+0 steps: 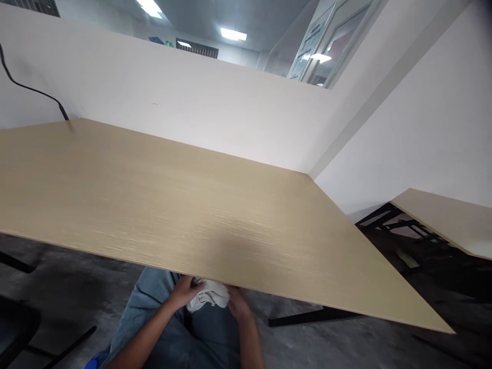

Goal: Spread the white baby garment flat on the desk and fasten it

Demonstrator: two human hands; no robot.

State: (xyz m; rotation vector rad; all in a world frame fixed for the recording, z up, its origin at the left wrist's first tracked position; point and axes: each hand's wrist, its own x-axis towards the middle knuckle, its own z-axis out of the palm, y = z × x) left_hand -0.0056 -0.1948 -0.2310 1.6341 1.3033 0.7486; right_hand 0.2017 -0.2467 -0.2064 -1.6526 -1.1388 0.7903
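A crumpled white cloth (209, 296) is bunched up over my lap, just below the table's front edge. My left hand (186, 291) grips its left side, with the thumb lying over the fabric. On the opposite side my right hand (238, 303) is closed against the cloth, its fingertips partly hidden by the tabletop. Beneath both hands are my legs in blue jeans (209, 330). The far part of the cloth is out of sight under the table edge.
A pale wooden table (172, 200) spreads in front of me, against a white wall (200, 118). A black cable (34, 89) hangs at the left. At the right stands another table (446, 215), and a dark chair (17, 328) is at lower left.
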